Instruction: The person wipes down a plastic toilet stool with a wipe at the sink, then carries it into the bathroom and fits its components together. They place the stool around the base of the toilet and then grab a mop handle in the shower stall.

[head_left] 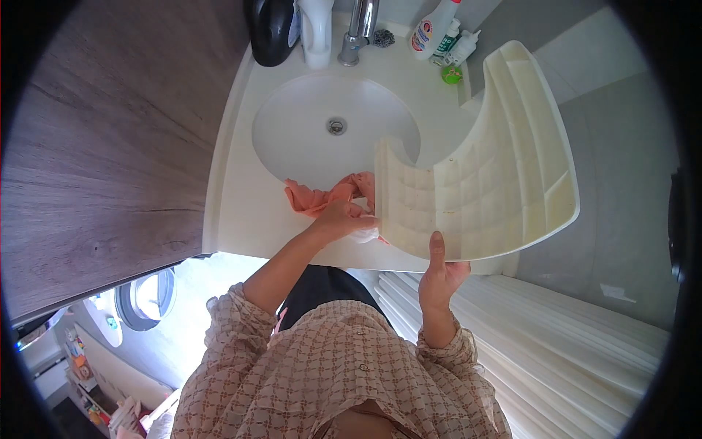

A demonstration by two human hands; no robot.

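Behind curved panel, partly hidden sink, orange cloth, faucet, bottles beyond

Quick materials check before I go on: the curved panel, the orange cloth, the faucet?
Curved panel: probably molded plastic, off-white, faintly glossy; ribs and a grid cross its face. Orange cloth: soft matte fabric, bunched in folds; fiber unclear. Faucet: likely chromed metal, polished, with bright mirror-like highlights.
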